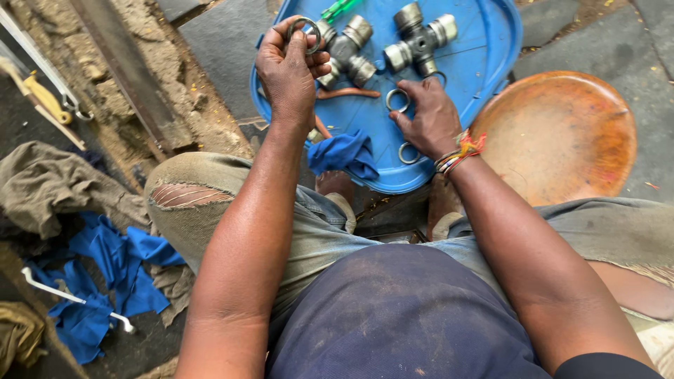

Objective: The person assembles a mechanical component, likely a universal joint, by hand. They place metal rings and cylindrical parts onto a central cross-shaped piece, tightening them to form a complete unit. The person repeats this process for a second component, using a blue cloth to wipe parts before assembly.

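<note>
My left hand [289,67] holds a thin metal ring [307,29] up between its fingers, over the left side of a round blue lid [484,49]. My right hand [428,116] rests on the lid with its fingers on a second ring [397,100]. A third ring [408,153] lies just below that hand. Two metal cross-shaped joints lie on the lid: one joint [349,50] next to my left hand, the other joint [419,41] further right. A crumpled blue cloth [344,154] lies at the lid's near edge.
A rusty orange round plate [562,133] sits to the right of the lid. A green-handled tool [339,8] lies at the lid's far edge. Blue rags [105,274], a brown cloth [49,186] and a bent white rod [70,298] lie on the ground at left.
</note>
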